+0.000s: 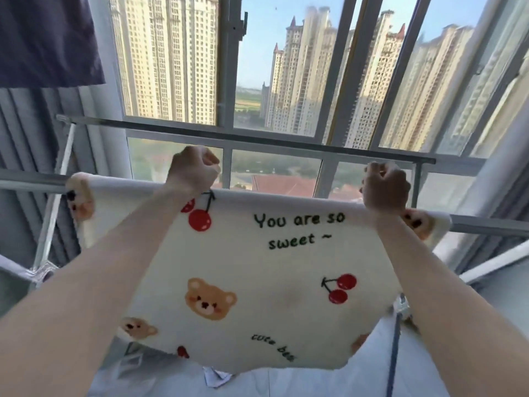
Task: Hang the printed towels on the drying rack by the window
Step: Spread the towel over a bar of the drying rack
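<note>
So, towel draped over near rack bar, printed side hanging toward me. Left hand, right hand both fisted on top fold. Tip: tug evenly, match both halves, flatten wrinkles. Far bar bare, window behind.

dark garment, tower blocks, red roof

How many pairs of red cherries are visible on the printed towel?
3 clear pairs on the towel: one beside the left hand, one at the right, and part of one at the bottom edge. More may be hidden behind the arms or over the bar.
</note>
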Demonstrator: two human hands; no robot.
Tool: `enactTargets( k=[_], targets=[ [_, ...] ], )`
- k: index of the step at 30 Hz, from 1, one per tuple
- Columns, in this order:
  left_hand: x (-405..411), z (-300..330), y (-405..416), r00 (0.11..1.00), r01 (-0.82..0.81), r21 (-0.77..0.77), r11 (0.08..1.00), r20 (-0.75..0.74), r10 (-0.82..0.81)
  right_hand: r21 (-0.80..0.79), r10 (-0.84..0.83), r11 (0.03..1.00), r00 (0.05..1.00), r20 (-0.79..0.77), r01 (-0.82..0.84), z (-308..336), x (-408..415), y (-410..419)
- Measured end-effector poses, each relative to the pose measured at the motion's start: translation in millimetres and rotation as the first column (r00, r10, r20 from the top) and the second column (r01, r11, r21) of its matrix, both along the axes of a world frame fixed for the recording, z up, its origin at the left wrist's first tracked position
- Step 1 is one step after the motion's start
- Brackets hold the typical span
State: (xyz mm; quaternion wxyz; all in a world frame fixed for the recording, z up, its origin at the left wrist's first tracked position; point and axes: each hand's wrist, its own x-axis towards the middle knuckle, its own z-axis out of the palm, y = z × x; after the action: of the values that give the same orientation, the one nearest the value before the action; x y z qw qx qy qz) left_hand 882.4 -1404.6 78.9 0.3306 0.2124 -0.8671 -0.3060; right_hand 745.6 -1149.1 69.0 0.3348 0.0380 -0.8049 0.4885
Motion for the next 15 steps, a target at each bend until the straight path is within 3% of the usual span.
enactTargets(
  k=[4,6,10,15],
  targets=[
    [-42.1,0.9,76.1,0.966,0.249,-0.065,0.966,0.082,-0.244,-0.257,-0.300,0.909,0.944,0.138,0.327,-5.4,-19.9,85.3],
    [-62.3,-0.5,107.1,0.947,0.313,-0.080,0.946,0.096,-0.305,-0.324,-0.299,0.856,0.896,0.328,0.404,-20.0,-32.5,123.4],
    [-101.8,-6.7,162.2,0.898,0.422,-0.081,0.903,0.176,-0.404,-0.429,0.045,0.878,0.856,0.515,0.212,-57.5,-50.7,165.0],
    [-137.2,-16.5,207.8,0.873,0.451,-0.095,0.887,0.253,-0.417,-0.562,0.462,0.813,0.755,0.465,-0.152,-71.2,-61.7,186.0]
  ],
)
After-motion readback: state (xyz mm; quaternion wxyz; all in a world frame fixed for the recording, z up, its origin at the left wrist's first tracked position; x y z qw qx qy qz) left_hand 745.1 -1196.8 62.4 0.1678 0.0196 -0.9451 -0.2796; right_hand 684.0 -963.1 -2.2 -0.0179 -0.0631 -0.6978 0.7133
